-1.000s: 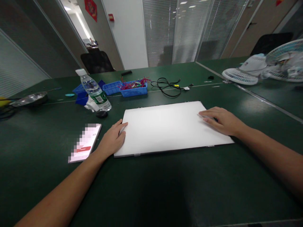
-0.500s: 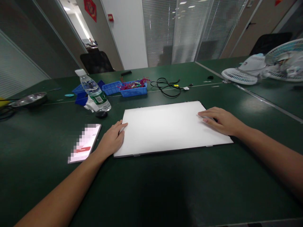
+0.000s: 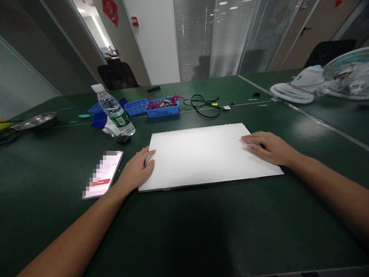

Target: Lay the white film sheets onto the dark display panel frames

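A flat white rectangular panel (image 3: 198, 157) with a thin dark edge lies on the green table. My left hand (image 3: 138, 167) rests at its left edge, thumb and index finger spread over the white surface; the other fingers are partly hidden along the edge. On the right part of the panel lies my right hand (image 3: 265, 146), palm down, fingers stretched out to the left and holding nothing. A smartphone (image 3: 105, 173) with a lit, partly blurred screen is just left of my left hand.
Behind the panel are a tilted water bottle (image 3: 117, 111), a black mouse (image 3: 123, 140), a blue tray (image 3: 163, 112) of red wires and a coiled black cable (image 3: 201, 105). White fan parts (image 3: 305, 84) lie far right, a metal pan-like object (image 3: 37, 121) far left.
My left thumb has shifted slightly to the right, further onto the panel. The panel and my right hand look the same as before.
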The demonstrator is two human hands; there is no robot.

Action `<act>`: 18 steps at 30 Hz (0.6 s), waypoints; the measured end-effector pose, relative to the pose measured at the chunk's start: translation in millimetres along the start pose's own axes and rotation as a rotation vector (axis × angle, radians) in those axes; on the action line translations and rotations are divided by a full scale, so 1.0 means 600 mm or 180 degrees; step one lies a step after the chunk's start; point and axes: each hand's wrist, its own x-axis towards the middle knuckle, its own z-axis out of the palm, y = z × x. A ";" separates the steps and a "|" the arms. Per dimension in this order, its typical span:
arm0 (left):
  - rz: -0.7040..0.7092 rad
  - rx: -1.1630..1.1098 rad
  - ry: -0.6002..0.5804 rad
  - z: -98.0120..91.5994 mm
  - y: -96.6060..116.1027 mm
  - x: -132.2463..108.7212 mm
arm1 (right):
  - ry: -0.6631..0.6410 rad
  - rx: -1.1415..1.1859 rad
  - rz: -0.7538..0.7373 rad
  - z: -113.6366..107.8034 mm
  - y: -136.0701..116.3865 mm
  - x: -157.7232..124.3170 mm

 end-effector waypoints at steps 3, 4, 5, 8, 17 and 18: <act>-0.0023 0.0011 -0.0003 0.000 0.000 0.000 | -0.0016 0.0024 0.0031 -0.001 -0.004 0.001; -0.0022 0.0009 0.0000 0.000 0.000 -0.001 | -0.0023 0.0024 0.0046 -0.001 -0.006 0.001; -0.0019 0.0007 0.0003 0.000 0.000 -0.001 | -0.0032 0.0020 0.0059 -0.002 -0.007 0.001; -0.0009 -0.0003 0.0008 0.001 0.000 -0.002 | -0.0071 0.0025 0.0122 -0.002 -0.009 0.001; -0.0067 0.0031 -0.0025 -0.003 0.002 -0.001 | -0.0078 -0.0050 0.0279 -0.009 -0.022 0.003; -0.0066 0.0029 -0.0033 -0.003 0.002 -0.001 | -0.0050 -0.0153 0.0364 -0.010 -0.024 0.004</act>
